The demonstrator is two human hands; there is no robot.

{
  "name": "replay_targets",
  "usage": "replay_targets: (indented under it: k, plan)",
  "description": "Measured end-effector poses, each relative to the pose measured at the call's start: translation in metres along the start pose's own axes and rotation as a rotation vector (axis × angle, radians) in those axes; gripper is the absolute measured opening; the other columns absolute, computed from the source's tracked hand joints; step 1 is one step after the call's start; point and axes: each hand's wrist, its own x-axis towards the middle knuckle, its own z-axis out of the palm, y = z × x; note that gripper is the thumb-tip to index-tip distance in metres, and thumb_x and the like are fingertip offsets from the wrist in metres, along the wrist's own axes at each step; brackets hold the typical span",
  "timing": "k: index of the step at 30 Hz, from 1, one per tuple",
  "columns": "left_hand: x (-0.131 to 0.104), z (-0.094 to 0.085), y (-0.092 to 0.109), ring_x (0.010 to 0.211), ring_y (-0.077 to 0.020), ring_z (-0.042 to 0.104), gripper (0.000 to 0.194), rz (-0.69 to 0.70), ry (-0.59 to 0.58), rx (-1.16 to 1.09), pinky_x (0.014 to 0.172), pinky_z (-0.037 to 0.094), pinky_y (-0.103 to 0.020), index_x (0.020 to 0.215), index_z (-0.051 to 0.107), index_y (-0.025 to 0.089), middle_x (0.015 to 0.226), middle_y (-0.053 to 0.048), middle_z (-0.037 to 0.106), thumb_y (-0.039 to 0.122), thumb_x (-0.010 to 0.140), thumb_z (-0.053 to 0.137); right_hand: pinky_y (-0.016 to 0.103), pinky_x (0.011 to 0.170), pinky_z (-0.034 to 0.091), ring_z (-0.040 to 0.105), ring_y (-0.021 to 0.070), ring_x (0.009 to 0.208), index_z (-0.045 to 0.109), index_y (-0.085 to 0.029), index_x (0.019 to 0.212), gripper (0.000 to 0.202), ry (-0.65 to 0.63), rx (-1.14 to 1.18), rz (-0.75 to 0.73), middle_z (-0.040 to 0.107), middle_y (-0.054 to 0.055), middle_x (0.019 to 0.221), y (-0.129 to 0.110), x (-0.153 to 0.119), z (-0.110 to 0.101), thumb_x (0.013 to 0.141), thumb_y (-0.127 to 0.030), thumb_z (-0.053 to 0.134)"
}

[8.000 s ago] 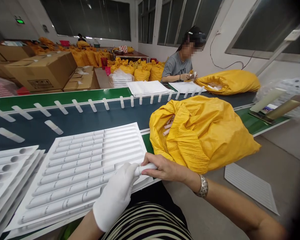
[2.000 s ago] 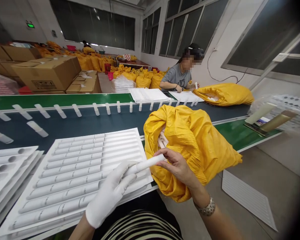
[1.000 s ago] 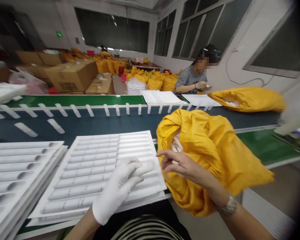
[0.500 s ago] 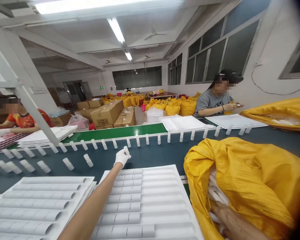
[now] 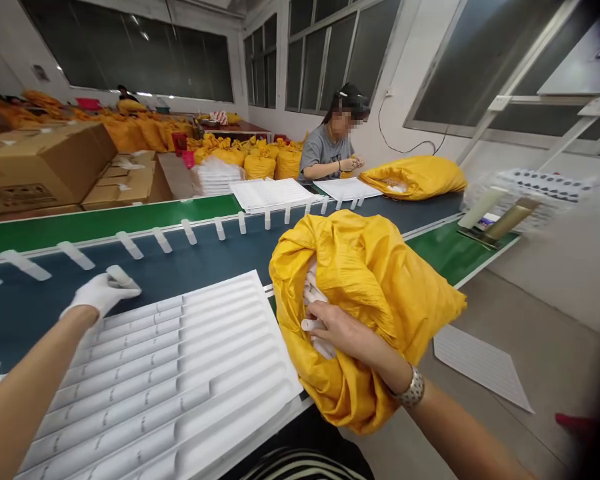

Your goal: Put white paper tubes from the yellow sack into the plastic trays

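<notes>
My left hand, in a white glove, is closed on a small white plastic tube above the dark conveyor belt. Just below it lies a white ridged tray, its left part lined with rows of white tubes and its right grooves bare. My bare right hand, with a watch at the wrist, reaches into the mouth of a yellow sack. Its fingers close around a white tube. More white tubes show inside the sack.
Along the belt's far edge stands a row of white tubes. Across the belt a co-worker handles something small beside white trays and another yellow sack. A white sheet lies on the floor at right.
The view has swung right and down. My right hand has drawn back toward the sack's mouth, with a tube now showing in its fingers. My left hand still holds its tube, now nearer the tray.
</notes>
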Motion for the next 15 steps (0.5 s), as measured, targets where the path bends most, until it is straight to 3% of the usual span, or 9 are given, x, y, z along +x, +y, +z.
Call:
replay_targets:
  k: [3,5,6,7,11,13,15]
  plan:
    - [-0.013,-0.021,-0.003,0.125,-0.0382,0.059,0.042,-0.186,0.250,0.219,0.096,0.053,-0.046,0.070,0.055,0.019,0.071,0.004,0.069,0.057,0.067,0.073,0.033,0.075,0.052,0.060,0.0187,0.081,0.058,-0.023,0.095,0.008,-0.025,0.121,-0.082,0.063,0.001,0.092,-0.002,-0.001,-0.010,0.092,-0.016,0.058]
    - [-0.041,-0.018,0.008,0.128,-0.0424,0.055,0.045,-0.177,0.330,0.303,0.104,0.045,-0.056,0.088,0.062,0.018,0.091,0.001,0.073,0.058,0.068,0.070,0.034,0.074,0.052,0.061,0.0185,0.080,0.059,-0.024,0.098,0.006,-0.027,0.181,-0.124,0.064,0.000,0.093,-0.004,-0.001,-0.013,0.094,-0.019,0.058]
    - [-0.061,-0.012,0.018,0.125,-0.0416,0.057,0.046,-0.128,0.308,0.322,0.104,0.045,-0.055,0.096,0.065,0.019,0.098,0.000,0.074,0.059,0.072,0.067,0.034,0.073,0.053,0.061,0.0185,0.080,0.059,-0.024,0.099,0.005,-0.022,0.196,-0.138,0.064,0.001,0.093,-0.005,0.000,-0.014,0.096,-0.021,0.057]
    - [-0.083,-0.003,0.029,0.113,-0.0390,0.064,0.044,-0.070,0.273,0.335,0.098,0.050,-0.052,0.099,0.067,0.021,0.099,-0.001,0.074,0.058,0.074,0.065,0.034,0.075,0.053,0.061,0.0186,0.081,0.060,-0.024,0.101,0.005,-0.013,0.205,-0.149,0.064,0.001,0.094,-0.006,0.000,-0.015,0.097,-0.023,0.057]
    - [-0.175,0.044,0.073,0.096,-0.0326,0.067,0.019,0.231,-0.235,0.345,0.087,0.051,-0.045,0.092,0.073,0.026,0.099,-0.007,0.075,0.040,0.082,0.065,0.038,0.093,0.051,0.062,0.0222,0.100,0.061,-0.023,0.109,0.012,0.037,0.211,-0.214,0.067,0.005,0.106,-0.008,0.000,-0.014,0.098,-0.029,0.059]
    - [-0.201,0.061,0.086,0.094,-0.0326,0.064,0.017,0.274,-0.361,0.482,0.083,0.048,-0.046,0.089,0.073,0.024,0.097,-0.009,0.073,0.029,0.088,0.057,0.041,0.103,0.046,0.059,0.0241,0.113,0.061,-0.025,0.117,0.019,0.032,0.203,-0.262,0.065,0.006,0.116,-0.009,0.000,-0.013,0.100,-0.031,0.056]
    - [-0.212,0.070,0.091,0.093,-0.0321,0.061,0.020,0.264,-0.414,0.596,0.080,0.044,-0.044,0.086,0.072,0.022,0.094,-0.010,0.071,0.021,0.090,0.053,0.041,0.106,0.044,0.057,0.0238,0.116,0.059,-0.028,0.129,0.028,-0.020,0.181,-0.315,0.062,0.007,0.121,-0.010,0.001,-0.012,0.104,-0.032,0.049]
